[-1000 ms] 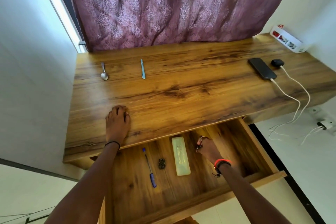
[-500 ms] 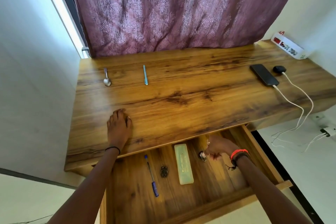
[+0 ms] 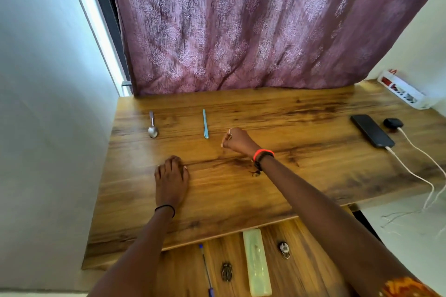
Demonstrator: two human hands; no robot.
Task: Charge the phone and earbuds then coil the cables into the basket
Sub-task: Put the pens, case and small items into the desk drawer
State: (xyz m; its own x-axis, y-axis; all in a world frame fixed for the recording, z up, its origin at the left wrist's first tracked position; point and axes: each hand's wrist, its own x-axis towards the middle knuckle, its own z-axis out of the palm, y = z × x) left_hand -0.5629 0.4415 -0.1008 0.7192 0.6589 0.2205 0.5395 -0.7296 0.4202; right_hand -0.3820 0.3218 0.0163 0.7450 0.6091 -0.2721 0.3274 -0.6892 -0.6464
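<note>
Head view is showing the left hand bracing flat near the front edge of the table, fingers straight, the right hand reaching beside the pen with fingers curled, on what I cannot tell, while phone and earbuds are charging by the right edge, cables trailing off toward power.

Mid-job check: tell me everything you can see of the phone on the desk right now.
The phone is a dark, flat, smooth-looking slab lying flat on the right part of the wooden desk, its length running from back-left to near-right. A white cable is plugged into its near end and trails off the desk's front edge. The dark earbuds case sits just to its right, apart from it. Nothing else touches it.
</note>
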